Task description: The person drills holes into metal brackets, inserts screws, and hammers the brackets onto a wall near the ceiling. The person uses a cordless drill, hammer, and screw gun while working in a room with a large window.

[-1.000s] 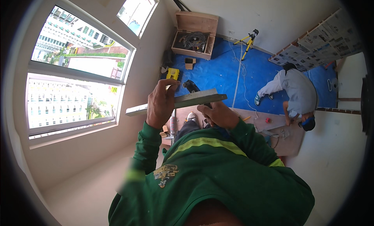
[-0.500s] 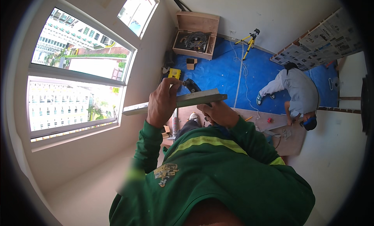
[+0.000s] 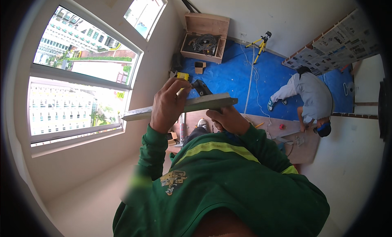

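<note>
Bar (image 3: 208,102): long axis pointing toward the window (image 3: 81,80)
Left hand (image 3: 168,103): window-side, clasping it (fingertips unclear)
Right hand (image 3: 230,122): farther off, we grip a black tool (image 3: 201,88)

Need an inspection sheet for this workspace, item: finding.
Surface: blue sheet on floor; wooden board toward the right.
Job's things: grey strip; black tool beyond it.
Clutter: open carton, yellow case, slim tube.
Hands: left hand around strip, fingers near tool's tip; right hand curled, hold partly hidden.
Cables: white cable across sheet; dark coil in wooden box.
Surroundings: windows left; yellow tripod near wall; co-worker bent at board.
</note>
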Demonstrator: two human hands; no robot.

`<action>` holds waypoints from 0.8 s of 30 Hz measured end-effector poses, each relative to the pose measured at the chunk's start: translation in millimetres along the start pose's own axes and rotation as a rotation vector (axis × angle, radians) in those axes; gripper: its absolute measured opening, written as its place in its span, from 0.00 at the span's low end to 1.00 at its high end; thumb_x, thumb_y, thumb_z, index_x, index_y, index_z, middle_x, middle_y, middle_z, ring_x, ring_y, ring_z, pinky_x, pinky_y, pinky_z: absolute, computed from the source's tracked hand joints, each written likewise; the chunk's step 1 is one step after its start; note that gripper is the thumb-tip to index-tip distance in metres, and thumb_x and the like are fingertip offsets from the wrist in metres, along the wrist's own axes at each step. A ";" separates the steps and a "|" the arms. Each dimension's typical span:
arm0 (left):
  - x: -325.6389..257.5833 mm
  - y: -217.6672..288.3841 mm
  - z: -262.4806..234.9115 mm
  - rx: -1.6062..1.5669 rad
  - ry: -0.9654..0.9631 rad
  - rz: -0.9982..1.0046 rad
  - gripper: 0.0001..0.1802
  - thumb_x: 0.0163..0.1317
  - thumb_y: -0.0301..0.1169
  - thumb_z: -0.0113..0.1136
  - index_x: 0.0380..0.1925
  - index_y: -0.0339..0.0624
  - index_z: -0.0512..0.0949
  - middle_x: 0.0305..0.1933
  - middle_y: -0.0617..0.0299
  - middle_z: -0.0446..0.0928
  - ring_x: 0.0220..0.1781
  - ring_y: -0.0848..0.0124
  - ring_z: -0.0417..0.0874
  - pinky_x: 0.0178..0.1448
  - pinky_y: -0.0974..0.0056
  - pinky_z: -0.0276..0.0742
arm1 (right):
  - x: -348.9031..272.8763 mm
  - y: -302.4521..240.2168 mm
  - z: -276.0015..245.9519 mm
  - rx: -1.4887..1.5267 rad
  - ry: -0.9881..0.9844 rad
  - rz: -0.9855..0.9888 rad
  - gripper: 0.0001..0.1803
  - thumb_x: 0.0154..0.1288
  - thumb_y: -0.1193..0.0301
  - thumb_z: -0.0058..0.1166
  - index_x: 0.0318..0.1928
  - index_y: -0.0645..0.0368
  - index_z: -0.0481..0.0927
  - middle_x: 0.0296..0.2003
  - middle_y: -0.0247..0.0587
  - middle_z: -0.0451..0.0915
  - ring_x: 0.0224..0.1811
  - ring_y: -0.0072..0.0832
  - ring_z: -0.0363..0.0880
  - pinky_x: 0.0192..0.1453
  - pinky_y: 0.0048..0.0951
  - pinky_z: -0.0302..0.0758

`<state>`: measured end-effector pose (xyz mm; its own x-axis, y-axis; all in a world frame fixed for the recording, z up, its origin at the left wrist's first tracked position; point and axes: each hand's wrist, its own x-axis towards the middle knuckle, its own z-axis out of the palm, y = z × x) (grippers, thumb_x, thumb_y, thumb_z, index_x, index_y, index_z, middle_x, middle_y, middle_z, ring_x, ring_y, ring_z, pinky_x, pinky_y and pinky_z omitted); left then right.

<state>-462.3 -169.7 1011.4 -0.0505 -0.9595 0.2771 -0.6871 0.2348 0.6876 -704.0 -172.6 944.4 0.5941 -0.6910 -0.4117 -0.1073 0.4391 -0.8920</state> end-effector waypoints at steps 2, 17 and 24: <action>2.7 -1.2 -0.7 -0.064 -0.006 -0.078 0.11 0.72 0.28 0.68 0.52 0.45 0.87 0.48 0.54 0.88 0.40 0.54 0.91 0.41 0.53 0.84 | -0.2 2.5 -0.4 0.100 -0.009 0.001 0.13 0.79 0.67 0.61 0.49 0.63 0.73 0.26 0.36 0.76 0.18 0.23 0.74 0.22 0.30 0.72; -48.2 -23.2 9.6 -0.528 -0.593 -0.493 0.33 0.75 0.51 0.69 0.66 0.34 0.75 0.55 0.52 0.85 0.60 0.65 0.85 0.70 0.59 0.76 | 79.2 -13.6 25.7 0.391 0.138 -0.416 0.22 0.81 0.58 0.64 0.60 0.62 0.74 0.48 0.42 0.87 0.53 0.28 0.85 0.67 0.35 0.77; -80.2 3.5 15.5 -0.655 -0.260 -0.741 0.20 0.82 0.48 0.58 0.48 0.40 0.79 0.36 0.68 0.76 0.38 0.79 0.77 0.43 0.69 0.74 | 98.6 -16.3 -1.6 0.027 -0.049 -0.489 0.26 0.86 0.51 0.54 0.62 0.64 0.74 0.45 0.40 0.87 0.51 0.28 0.85 0.64 0.37 0.79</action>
<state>-471.8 -94.3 981.1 0.0166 -0.8841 -0.4671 -0.0819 -0.4668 0.8806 -644.9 -248.8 918.0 0.6067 -0.7923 0.0637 0.2141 0.0857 -0.9730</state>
